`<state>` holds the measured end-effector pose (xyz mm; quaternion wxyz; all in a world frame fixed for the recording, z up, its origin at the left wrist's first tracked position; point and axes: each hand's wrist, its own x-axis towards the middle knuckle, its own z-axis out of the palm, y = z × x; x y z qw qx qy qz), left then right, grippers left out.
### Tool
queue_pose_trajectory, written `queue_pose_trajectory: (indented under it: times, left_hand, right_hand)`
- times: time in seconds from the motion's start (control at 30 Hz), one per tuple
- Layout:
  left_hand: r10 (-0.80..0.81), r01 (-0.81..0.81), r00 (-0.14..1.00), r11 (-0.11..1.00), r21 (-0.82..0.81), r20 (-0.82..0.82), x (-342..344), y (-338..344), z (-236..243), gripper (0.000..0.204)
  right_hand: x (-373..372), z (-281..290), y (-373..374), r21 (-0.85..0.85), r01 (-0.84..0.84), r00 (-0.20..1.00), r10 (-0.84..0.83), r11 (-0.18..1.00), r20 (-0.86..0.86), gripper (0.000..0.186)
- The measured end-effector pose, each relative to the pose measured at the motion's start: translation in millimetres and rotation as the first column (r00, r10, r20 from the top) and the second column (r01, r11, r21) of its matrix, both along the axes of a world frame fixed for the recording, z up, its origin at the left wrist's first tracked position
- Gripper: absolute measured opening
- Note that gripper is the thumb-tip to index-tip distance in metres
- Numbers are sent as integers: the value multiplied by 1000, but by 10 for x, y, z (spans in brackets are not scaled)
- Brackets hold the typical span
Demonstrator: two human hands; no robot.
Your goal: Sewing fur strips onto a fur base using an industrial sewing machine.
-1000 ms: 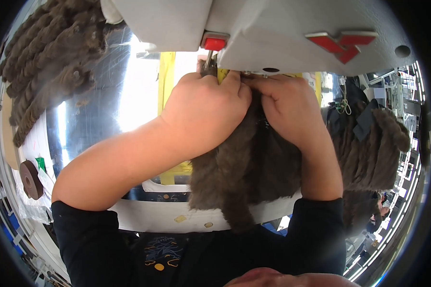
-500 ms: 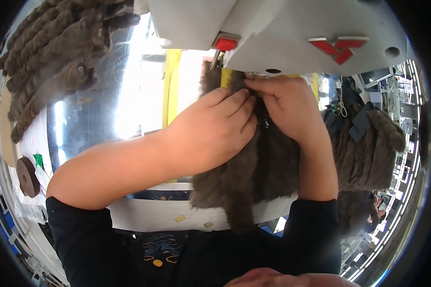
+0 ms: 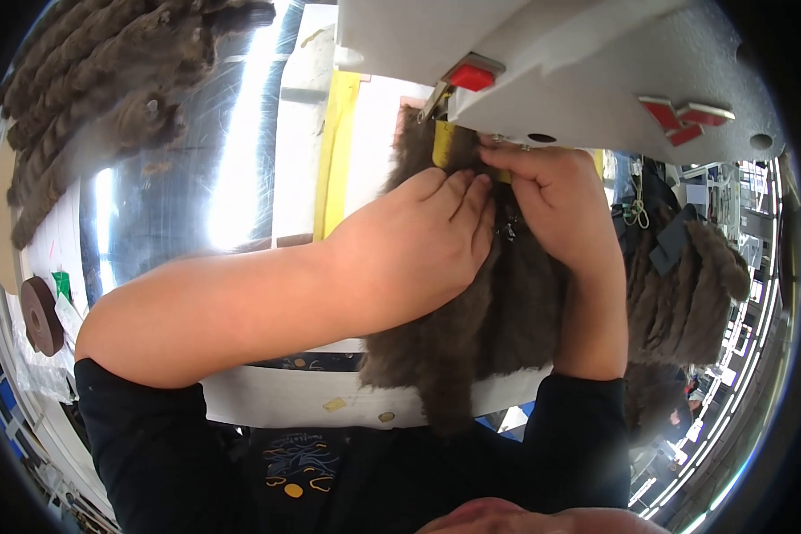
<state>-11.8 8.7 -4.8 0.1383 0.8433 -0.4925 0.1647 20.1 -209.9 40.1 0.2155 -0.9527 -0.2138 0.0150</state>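
Note:
Brown fur lies beneath a grey sewing machine head with a red button and a metal presser part. A yellow strip shows on the fur just beside that part. My left hand rests on the fur below the strip, fingers curled and pressed together on it. My right hand is closed on the fur just under the machine head, index finger and thumb at the seam area; its fingertips are partly hidden.
Rolled fur strips lie top left on a shiny metal surface. A brown tape roll is at the left edge. More fur and dark cloth are piled at the right, with a partly visible person beyond.
My left hand has come back from the presser part toward me, uncovering the yellow strip and fur there. My right hand stays at the machine. The whole view has shifted slightly.

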Motion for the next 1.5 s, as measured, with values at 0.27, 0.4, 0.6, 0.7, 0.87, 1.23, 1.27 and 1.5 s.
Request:
queue_pose_trajectory:
  times: [0.27,0.4,0.6,0.7,0.87,1.23,1.27,1.5]
  left_hand:
    - [-8,7,999,999,41,38,71,-19,0,42]
    - [24,-26,999,999,47,38,122,-49,5,41]
    - [30,-32,999,998,62,26,225,-76,25,41]
    - [42,-44,999,997,65,26,258,-80,17,40]
    - [48,-50,998,996,72,34,308,-72,27,40]
    - [67,-70,997,992,107,33,323,51,79,39]
    - [61,-64,998,992,113,32,325,54,89,39]
    - [30,-29,999,993,114,-12,337,75,120,43]
  right_hand:
    - [83,-15,10,11,26,999,-26,1000,38,26]
    - [154,-74,-46,52,16,997,-20,999,77,24]
    - [197,-7,-59,-35,69,993,-65,997,94,22]
    - [235,-38,-34,38,99,987,-103,994,122,22]
    - [292,-124,-58,107,92,986,-106,990,132,21]
    - [413,-252,-51,163,184,983,-185,969,-12,26]
    - [443,-340,-128,182,171,985,-173,968,-5,25]
    - [412,-265,-37,285,-130,962,51,950,266,27]
